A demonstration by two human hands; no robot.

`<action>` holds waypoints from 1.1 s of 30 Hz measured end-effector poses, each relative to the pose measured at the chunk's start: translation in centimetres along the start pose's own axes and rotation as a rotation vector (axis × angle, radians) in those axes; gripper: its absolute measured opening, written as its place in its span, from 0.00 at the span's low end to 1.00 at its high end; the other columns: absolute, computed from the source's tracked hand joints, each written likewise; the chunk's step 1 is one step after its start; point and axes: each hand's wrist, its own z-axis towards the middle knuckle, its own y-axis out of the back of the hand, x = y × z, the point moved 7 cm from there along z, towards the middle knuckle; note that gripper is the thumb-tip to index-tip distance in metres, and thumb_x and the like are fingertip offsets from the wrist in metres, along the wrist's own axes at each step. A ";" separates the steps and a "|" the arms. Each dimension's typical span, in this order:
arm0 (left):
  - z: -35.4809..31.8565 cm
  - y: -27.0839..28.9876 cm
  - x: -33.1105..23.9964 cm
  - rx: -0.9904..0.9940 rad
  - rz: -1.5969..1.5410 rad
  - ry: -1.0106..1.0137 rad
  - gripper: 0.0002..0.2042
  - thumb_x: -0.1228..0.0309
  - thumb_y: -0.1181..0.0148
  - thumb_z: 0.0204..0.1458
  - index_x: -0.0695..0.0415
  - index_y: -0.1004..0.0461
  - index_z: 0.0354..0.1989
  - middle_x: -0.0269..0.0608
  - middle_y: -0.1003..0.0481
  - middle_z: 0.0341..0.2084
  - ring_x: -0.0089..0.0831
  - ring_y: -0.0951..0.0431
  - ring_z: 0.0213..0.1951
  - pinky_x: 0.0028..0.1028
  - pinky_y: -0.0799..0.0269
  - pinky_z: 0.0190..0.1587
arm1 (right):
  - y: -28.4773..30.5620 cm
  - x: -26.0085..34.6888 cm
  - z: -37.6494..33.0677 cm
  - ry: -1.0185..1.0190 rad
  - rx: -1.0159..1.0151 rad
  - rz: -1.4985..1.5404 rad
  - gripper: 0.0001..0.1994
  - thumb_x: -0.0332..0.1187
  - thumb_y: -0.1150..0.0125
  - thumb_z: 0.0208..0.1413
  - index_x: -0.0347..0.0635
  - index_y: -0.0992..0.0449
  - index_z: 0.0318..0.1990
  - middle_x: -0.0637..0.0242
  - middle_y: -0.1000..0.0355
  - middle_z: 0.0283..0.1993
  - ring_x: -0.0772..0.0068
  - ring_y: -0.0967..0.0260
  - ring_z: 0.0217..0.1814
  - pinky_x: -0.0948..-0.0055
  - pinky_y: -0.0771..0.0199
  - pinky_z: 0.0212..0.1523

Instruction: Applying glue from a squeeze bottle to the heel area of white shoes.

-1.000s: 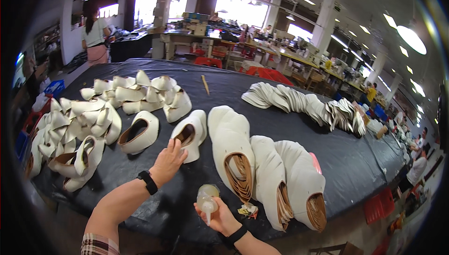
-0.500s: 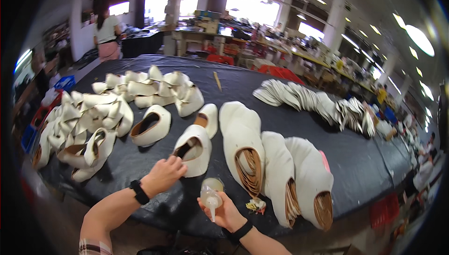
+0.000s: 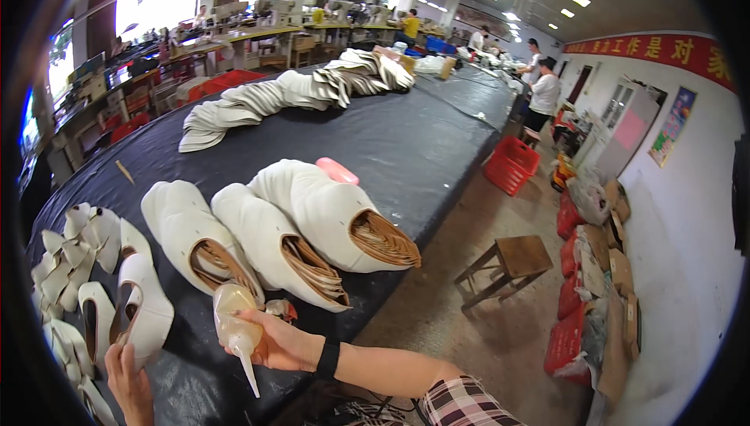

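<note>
In my right hand (image 3: 277, 341) is a translucent squeeze bottle (image 3: 236, 318), tilted so that its long thin nozzle points down toward me. At the left, the fingers of my left hand (image 3: 129, 379) close on the near edge of a white shoe upper (image 3: 152, 301) with a brown lining. Another white shoe upper (image 3: 95, 313) lies just left of it. Beyond the bottle lie three nested stacks of white uppers: a left stack (image 3: 168, 215), a middle stack (image 3: 250, 223) and a right stack (image 3: 301, 199). A small crumpled scrap (image 3: 280, 309) sits behind my right hand.
More loose uppers (image 3: 70, 246) crowd the table's left side. A long row of white pieces (image 3: 273, 98) lies farther back on the black-covered table (image 3: 422, 160). A pink object (image 3: 337, 170) rests behind the right stack. A wooden stool (image 3: 512, 258) and red crate (image 3: 512, 164) stand on the floor.
My view has swung to the right, so the table's contents appear farther left. The bottle stays in my right hand, its nozzle still downward. My left hand is still at the upper.
</note>
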 end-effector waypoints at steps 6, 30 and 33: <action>0.2 4.4 -1.8 -0.110 0.111 -0.142 0.18 0.81 0.47 0.42 0.56 0.33 0.45 0.46 0.31 0.37 0.41 0.31 0.39 0.34 0.34 0.40 | 2.2 -0.8 -1.7 0.072 -0.077 0.065 0.21 0.41 0.50 0.51 0.40 0.41 0.49 0.61 0.34 0.41 0.70 0.32 0.39 0.79 0.27 0.33; -16.5 -4.3 -0.6 -0.319 -1.095 0.946 0.30 0.77 0.41 0.41 0.54 0.48 0.54 0.47 0.50 0.55 0.35 0.39 0.51 0.28 0.32 0.42 | 2.7 -10.5 3.3 -0.491 -0.135 0.004 0.19 0.44 0.55 0.51 0.40 0.37 0.45 0.53 0.34 0.42 0.64 0.31 0.36 0.74 0.28 0.28; -18.9 -6.7 -0.1 -0.223 -1.150 1.196 0.32 0.73 0.40 0.42 0.57 0.51 0.55 0.48 0.46 0.53 0.33 0.41 0.52 0.27 0.35 0.46 | 3.2 -13.3 4.0 -0.613 -0.161 -0.033 0.19 0.43 0.58 0.52 0.42 0.39 0.47 0.52 0.35 0.45 0.68 0.31 0.35 0.76 0.30 0.29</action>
